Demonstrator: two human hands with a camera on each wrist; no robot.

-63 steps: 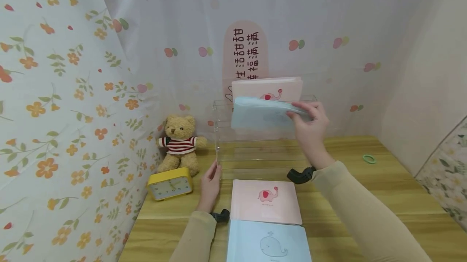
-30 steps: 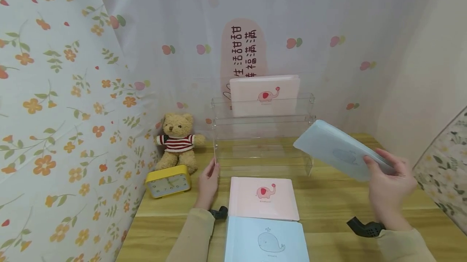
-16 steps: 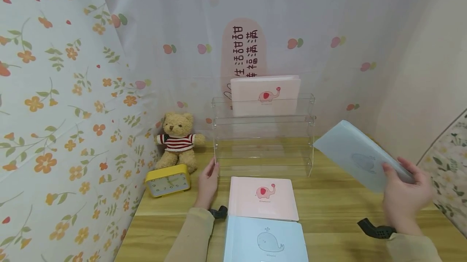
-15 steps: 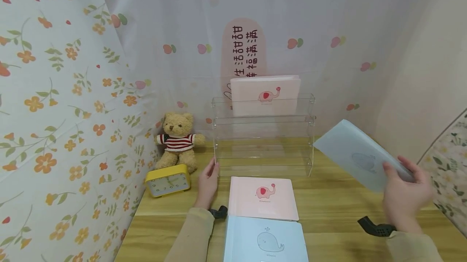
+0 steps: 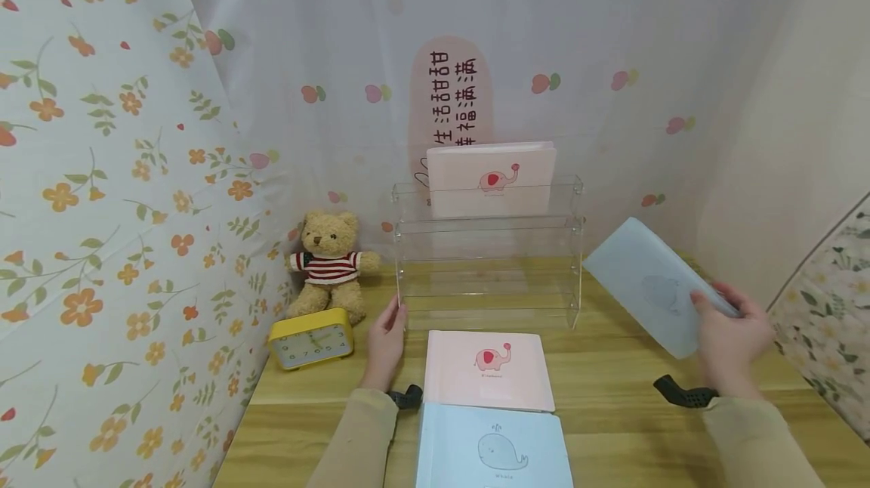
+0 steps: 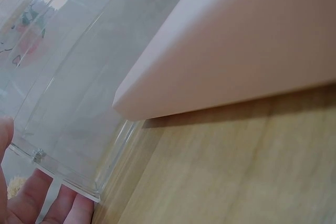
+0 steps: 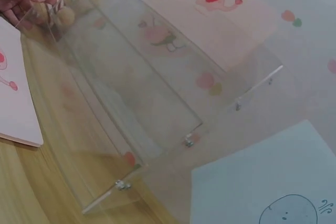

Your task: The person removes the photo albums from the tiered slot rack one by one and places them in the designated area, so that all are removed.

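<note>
My right hand (image 5: 734, 337) pinches a thin blue book with a whale drawing (image 5: 646, 288) by its right edge, thumb on the front cover. That book is tilted and held to the right of a clear acrylic display rack (image 5: 489, 235). On the rack's top tier stands a pink elephant book (image 5: 491, 159); the lower tiers show nothing on them. My left hand (image 5: 386, 344) grips the rack's lower left side panel, its fingers (image 6: 60, 203) behind the clear edge. A second pink elephant book (image 5: 469, 390) and a second blue whale book (image 5: 455, 465) lie before the rack.
Left of the rack a teddy bear (image 5: 331, 265) in a striped shirt sits behind a yellow clock (image 5: 311, 337). Patterned fabric (image 5: 285, 42) hangs close behind the rack and along the left side. Bare wooden table (image 5: 612, 367) shows right of the books.
My right hand has carried the blue whale book from in front of the rack's top out to the right, then slightly back left, tilting it. My left hand stays on the side panel.
</note>
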